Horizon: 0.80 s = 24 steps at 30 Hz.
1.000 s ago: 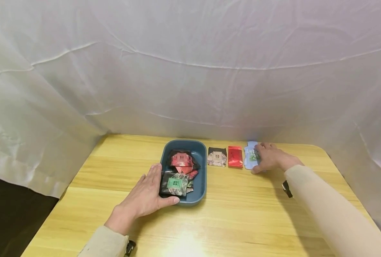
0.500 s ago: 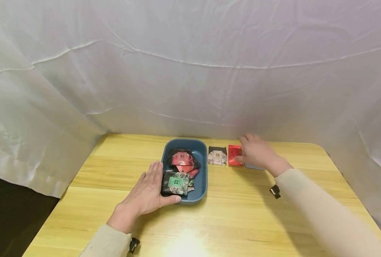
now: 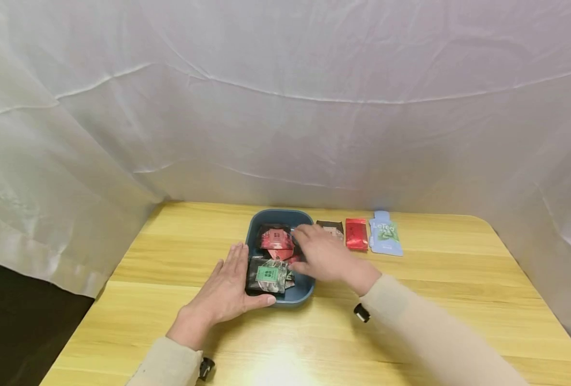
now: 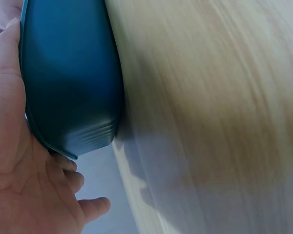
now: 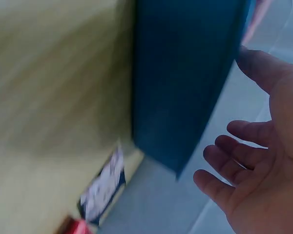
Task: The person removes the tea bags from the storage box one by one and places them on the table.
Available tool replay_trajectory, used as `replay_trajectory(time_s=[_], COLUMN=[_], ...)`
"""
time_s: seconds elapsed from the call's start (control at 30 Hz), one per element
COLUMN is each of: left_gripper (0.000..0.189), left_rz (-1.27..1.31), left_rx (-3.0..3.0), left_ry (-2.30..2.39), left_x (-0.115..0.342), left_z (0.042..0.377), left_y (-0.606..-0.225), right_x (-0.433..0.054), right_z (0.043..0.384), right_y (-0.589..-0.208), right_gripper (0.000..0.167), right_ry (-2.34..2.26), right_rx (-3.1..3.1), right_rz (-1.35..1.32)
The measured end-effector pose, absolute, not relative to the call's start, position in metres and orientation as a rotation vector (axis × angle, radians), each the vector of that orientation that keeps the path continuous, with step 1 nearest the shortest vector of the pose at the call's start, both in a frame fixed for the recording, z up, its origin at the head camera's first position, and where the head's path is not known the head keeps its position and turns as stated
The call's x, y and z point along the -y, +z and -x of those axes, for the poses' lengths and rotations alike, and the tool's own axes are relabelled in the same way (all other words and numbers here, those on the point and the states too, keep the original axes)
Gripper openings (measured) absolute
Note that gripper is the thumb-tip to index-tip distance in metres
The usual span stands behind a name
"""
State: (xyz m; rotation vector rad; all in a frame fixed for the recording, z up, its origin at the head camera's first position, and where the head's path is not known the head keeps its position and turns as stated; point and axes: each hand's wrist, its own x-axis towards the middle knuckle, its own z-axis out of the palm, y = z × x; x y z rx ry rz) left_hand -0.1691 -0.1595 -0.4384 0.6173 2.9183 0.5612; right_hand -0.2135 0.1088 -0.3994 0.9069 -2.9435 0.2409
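Note:
A dark blue rectangular bin (image 3: 292,303) holds several sachets, among them a black one with a red label (image 3: 276,237) and a black one with a green label (image 3: 268,273). My left hand (image 3: 223,289) lies straight-fingered along the bin's left side, its thumb at the near rim; the left wrist view shows the palm against the bin wall (image 4: 71,73). Over the bin's right rim hovers my right hand (image 3: 326,254), fingers spread and slightly bent. In the right wrist view nothing shows between those fingers. It partly hides a black-and-beige sachet (image 3: 330,226) beside the bin.
Right of the bin, a shiny red sachet (image 3: 356,234) and a light blue packet (image 3: 385,236) printed "LeTea" lie in a row on the wooden table (image 3: 440,279). A pale cloth curtain (image 3: 285,134) hangs behind the table's far edge.
My right hand has moved left from the light blue packet, across the red sachet, to the bin's right rim. The packet now lies uncovered. My left hand stays at the bin.

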Motion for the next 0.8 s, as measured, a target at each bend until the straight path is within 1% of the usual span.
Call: replay_trajectory(time_s=[0.2,0.4,0.6,0.8], left_gripper=[0.133,0.134,0.135,0.136], left_rz=[-0.619,-0.623,-0.626,-0.614], left_rx=[-2.906,-2.906,-2.9,-2.903], left_ry=[0.577,0.575,0.584,0.577], left_x=[0.159,0.159,0.158,0.161], left_z=[0.169,0.17,0.171,0.17], left_y=[-0.439,-0.441,-0.443,-0.443], right_x=[-0.081,-0.061,-0.056,-0.052], right_z=[0.202,0.197,0.195,0.195], right_y=[-0.41,-0.423,-0.432,-0.433], right_gripper=[0.089,0.089,0.095,0.097], right_ry=[0.254,0.26,0.237,0.218], right_rx=[2.931,2.973,3.008,3.044], right_rz=[-0.983,-0.969,-0.902,-0.879])
